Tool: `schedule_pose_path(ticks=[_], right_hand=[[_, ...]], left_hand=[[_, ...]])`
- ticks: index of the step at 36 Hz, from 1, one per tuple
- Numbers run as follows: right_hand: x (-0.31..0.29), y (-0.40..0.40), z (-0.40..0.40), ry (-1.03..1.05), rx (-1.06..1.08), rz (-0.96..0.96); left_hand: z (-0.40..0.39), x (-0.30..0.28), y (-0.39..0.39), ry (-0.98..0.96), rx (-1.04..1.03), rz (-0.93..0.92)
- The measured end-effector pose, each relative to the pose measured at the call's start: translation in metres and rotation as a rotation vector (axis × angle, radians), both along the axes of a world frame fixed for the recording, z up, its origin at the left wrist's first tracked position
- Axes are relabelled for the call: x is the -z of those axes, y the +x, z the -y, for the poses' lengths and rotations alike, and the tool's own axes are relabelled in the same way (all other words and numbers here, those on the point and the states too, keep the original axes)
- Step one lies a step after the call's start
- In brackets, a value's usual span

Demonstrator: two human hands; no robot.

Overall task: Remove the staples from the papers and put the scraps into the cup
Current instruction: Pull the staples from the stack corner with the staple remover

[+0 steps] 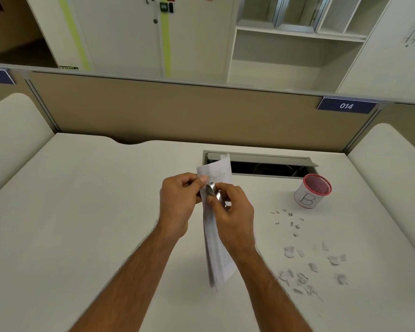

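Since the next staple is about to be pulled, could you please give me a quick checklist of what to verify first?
1. Papers held firmly: ok, the left hand pinches the top corner.
2. Staple remover gripped: ok, in the right hand, against the sheets.
3. Tool seated under a staple: cannot tell, fingers hide it.
4. Cup upright and open: ok, at the right.
5. Staples and paper scraps in the cup: not ok, they lie on the desk.
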State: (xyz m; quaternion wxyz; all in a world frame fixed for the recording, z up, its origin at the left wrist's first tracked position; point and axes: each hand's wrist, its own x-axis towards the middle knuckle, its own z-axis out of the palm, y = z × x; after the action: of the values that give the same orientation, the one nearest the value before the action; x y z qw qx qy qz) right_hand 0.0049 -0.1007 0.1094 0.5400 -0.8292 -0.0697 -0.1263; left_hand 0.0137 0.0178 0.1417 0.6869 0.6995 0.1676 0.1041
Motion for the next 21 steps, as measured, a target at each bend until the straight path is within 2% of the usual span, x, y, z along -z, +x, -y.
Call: schedule_pose_path(ticks=[21], right_hand=[[-0.0021,0.0061,0.0018,-0.057,0.013,-0.006]], left_hand=[[-0.0036,0.0017,0.0062,-0.095,0.02,-0.037]])
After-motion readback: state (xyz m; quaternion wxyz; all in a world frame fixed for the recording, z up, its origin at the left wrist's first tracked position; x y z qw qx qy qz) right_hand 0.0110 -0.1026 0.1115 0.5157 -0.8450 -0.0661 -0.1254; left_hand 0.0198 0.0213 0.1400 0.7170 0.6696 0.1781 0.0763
